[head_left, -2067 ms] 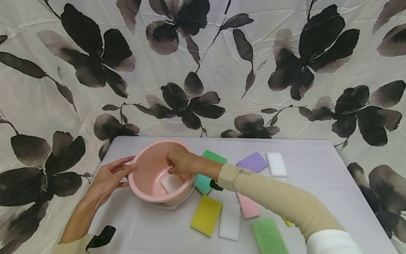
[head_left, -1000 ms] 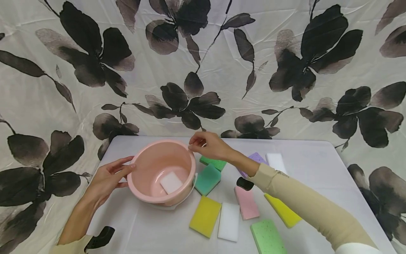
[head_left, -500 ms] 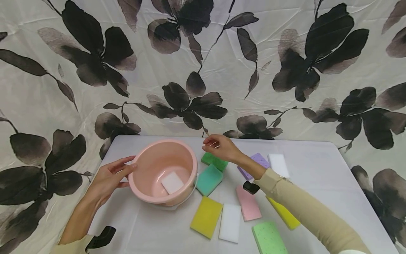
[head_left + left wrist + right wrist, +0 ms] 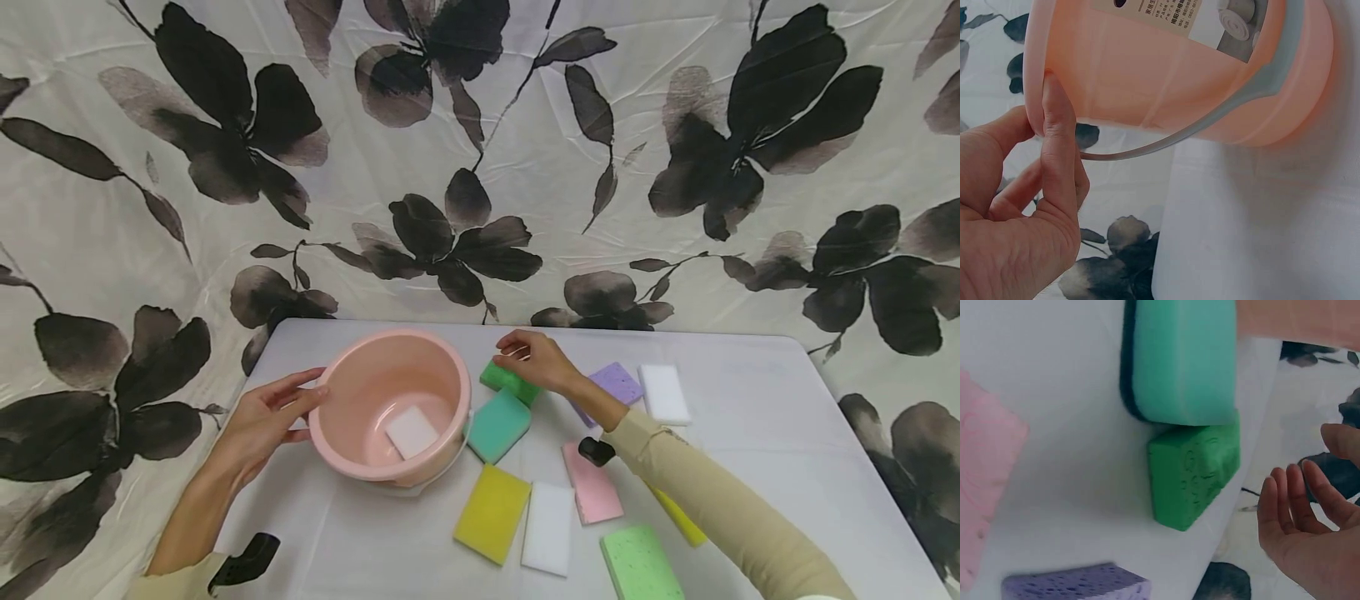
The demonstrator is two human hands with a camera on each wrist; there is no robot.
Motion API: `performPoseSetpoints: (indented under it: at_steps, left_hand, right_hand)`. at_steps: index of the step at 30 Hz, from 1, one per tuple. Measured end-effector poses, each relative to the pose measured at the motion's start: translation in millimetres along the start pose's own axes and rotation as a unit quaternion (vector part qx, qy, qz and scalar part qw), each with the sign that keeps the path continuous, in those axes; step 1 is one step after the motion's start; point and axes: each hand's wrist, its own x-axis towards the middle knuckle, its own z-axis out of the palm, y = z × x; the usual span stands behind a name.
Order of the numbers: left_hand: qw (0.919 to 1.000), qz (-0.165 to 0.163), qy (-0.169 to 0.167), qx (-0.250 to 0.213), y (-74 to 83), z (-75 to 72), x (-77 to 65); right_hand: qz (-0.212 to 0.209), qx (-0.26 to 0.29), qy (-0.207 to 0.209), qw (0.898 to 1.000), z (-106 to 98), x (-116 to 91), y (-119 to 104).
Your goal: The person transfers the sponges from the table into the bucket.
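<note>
My left hand [image 4: 258, 425] pinches the rim of a pink bucket [image 4: 360, 379] at the table's left. In the left wrist view the thumb and fingers close on that rim, below a grey bail handle [image 4: 1210, 115]. A white sponge [image 4: 412, 432] lies flat on the bucket's floor. My right hand [image 4: 542, 360], fingers loosely bent and holding nothing, hovers over a green sponge [image 4: 517, 387] and partly hides it. That sponge abuts a teal sponge [image 4: 498, 425] with a dark scouring side in the right wrist view. Open space shows between the right fingers and the green sponge [image 4: 1191, 475].
A purple sponge [image 4: 621, 383] and a white sponge [image 4: 663, 394] lie right of the right hand. Nearer the front are a yellow sponge [image 4: 491, 514], a white one [image 4: 547, 529], a pink one [image 4: 592, 483] and a light green one [image 4: 641, 562]. My right sleeve overlaps another yellow sponge [image 4: 681, 518].
My right hand has come out of the bucket, leaving the white sponge inside, and moved right, then lower over the green sponge. The left hand keeps its hold on the rim.
</note>
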Motion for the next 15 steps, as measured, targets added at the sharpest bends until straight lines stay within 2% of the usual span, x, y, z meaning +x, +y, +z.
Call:
performPoseSetpoints:
  at_steps: [6,15]
  left_hand:
    - [1.0000,-0.002,0.007,0.000,-0.4,1.4,-0.5]
    - [1.0000,-0.001,0.009,-0.002,-1.0,1.3,-0.1]
  right_hand:
    - [0.012,-0.007,0.000,1.000,8.0,0.8,17.1]
    - [0.007,-0.023,0.002,1.000,15.5,1.4,35.8]
